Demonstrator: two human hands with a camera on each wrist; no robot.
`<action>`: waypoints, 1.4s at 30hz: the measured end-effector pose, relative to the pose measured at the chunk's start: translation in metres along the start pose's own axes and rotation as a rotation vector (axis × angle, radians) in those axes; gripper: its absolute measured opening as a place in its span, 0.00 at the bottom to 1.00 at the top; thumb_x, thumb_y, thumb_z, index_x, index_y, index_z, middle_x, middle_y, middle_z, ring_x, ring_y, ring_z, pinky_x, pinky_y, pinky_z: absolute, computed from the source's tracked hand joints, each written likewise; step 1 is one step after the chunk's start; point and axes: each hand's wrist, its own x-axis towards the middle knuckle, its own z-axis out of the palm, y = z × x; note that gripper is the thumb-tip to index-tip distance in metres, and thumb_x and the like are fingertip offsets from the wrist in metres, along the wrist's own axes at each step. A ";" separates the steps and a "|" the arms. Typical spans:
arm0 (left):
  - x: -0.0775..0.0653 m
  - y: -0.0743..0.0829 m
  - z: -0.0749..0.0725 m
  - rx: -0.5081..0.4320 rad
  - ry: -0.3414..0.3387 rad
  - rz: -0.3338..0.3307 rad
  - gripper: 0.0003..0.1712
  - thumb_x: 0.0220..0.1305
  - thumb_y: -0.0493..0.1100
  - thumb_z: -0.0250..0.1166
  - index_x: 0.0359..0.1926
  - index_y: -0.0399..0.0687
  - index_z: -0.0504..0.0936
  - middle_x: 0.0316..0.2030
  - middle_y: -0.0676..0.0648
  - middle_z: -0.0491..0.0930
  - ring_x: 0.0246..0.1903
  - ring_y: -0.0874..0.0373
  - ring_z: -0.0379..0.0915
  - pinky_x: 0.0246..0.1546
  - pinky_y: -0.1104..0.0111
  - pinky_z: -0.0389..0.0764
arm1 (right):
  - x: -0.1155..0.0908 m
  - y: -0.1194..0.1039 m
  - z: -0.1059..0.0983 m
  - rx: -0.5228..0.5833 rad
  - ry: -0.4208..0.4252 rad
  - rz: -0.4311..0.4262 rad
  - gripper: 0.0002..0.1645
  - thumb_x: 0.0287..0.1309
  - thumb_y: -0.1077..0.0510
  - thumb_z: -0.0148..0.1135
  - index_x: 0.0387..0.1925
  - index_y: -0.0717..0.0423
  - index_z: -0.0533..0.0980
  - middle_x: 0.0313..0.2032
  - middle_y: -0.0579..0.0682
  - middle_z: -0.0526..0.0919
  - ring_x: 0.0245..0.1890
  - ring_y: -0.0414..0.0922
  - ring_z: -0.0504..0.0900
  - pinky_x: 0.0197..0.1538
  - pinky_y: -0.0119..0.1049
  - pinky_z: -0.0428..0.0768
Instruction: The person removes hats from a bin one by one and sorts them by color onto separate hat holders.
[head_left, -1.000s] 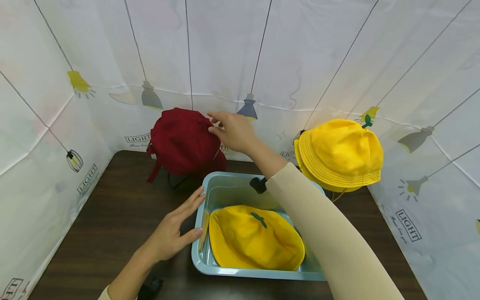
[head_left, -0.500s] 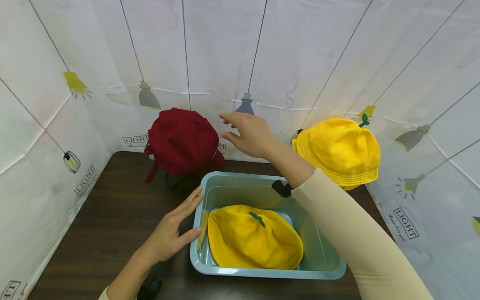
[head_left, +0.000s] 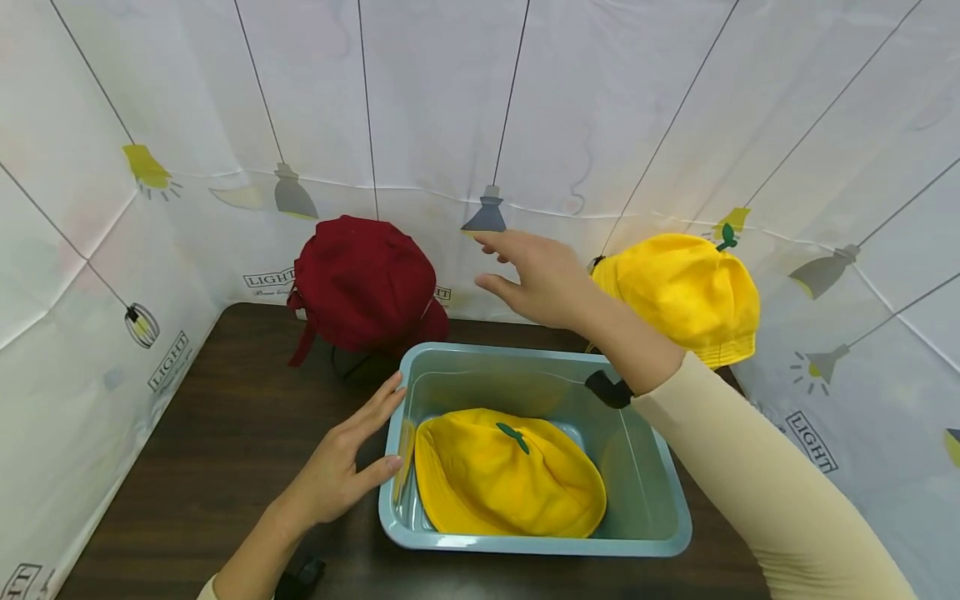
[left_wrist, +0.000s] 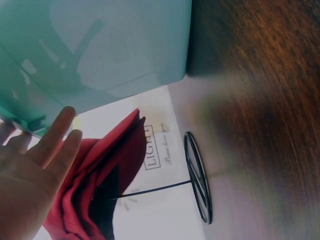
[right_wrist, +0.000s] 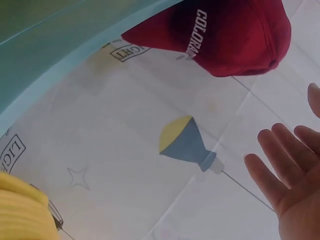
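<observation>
A pale blue plastic basin (head_left: 660, 475) stands on the table, with a yellow bucket hat (head_left: 502, 479) lying inside it, green sprout on top. My left hand (head_left: 337, 462) rests its straight fingertips against the basin's left rim. Behind the basin at left, a dark red cap (head_left: 363, 283) sits on a black wire stand (left_wrist: 197, 177); lettering shows on its front in the right wrist view. Another yellow bucket hat (head_left: 682, 292) with a sprout is raised at the back right. My right hand (head_left: 543, 275) is in the air between the two, fingers relaxed, holding nothing.
A white printed cloth (head_left: 450, 100) with lamp drawings hangs behind and at both sides. The dark wooden table (head_left: 202, 467) runs to the cloth. My right forearm crosses over the basin's right end.
My right hand has drawn away from the red cap and moved right through the air toward the raised yellow hat. The left hand stays at the basin rim.
</observation>
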 end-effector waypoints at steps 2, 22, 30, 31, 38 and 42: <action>0.000 0.000 0.000 -0.003 -0.001 -0.003 0.43 0.69 0.39 0.65 0.82 0.47 0.59 0.83 0.48 0.51 0.78 0.47 0.57 0.73 0.52 0.61 | -0.006 0.001 -0.003 0.003 -0.003 0.000 0.33 0.72 0.48 0.66 0.72 0.56 0.72 0.57 0.54 0.85 0.54 0.52 0.84 0.56 0.51 0.82; 0.000 0.001 -0.001 -0.007 -0.014 -0.022 0.44 0.70 0.42 0.65 0.82 0.48 0.59 0.83 0.50 0.50 0.78 0.49 0.56 0.73 0.52 0.61 | -0.058 -0.002 -0.005 0.035 -0.100 -0.035 0.38 0.69 0.46 0.69 0.71 0.62 0.71 0.63 0.58 0.80 0.57 0.54 0.82 0.59 0.53 0.81; 0.000 0.001 -0.001 -0.016 0.000 -0.004 0.44 0.69 0.40 0.65 0.82 0.45 0.59 0.83 0.48 0.51 0.78 0.48 0.56 0.74 0.61 0.58 | -0.080 -0.002 0.007 0.024 -0.164 -0.031 0.39 0.68 0.44 0.70 0.72 0.59 0.71 0.66 0.57 0.79 0.60 0.54 0.82 0.61 0.53 0.81; 0.000 0.001 -0.001 -0.016 0.003 -0.002 0.44 0.69 0.40 0.65 0.82 0.45 0.59 0.83 0.48 0.51 0.78 0.48 0.55 0.74 0.62 0.58 | -0.083 -0.002 0.008 0.030 -0.168 -0.031 0.39 0.68 0.44 0.70 0.72 0.58 0.71 0.66 0.57 0.79 0.61 0.54 0.81 0.61 0.53 0.81; -0.001 -0.001 0.001 -0.012 0.007 0.000 0.43 0.69 0.40 0.65 0.81 0.44 0.60 0.83 0.48 0.51 0.78 0.49 0.56 0.75 0.62 0.57 | -0.100 0.000 0.017 0.073 -0.211 -0.028 0.41 0.64 0.42 0.72 0.73 0.54 0.71 0.67 0.52 0.78 0.64 0.52 0.80 0.63 0.53 0.80; 0.000 -0.001 0.001 -0.011 0.009 0.003 0.43 0.69 0.40 0.64 0.81 0.44 0.60 0.83 0.47 0.51 0.78 0.48 0.56 0.75 0.62 0.58 | -0.107 -0.001 0.021 0.109 -0.234 -0.049 0.40 0.62 0.44 0.75 0.71 0.53 0.74 0.67 0.50 0.78 0.62 0.50 0.81 0.62 0.51 0.81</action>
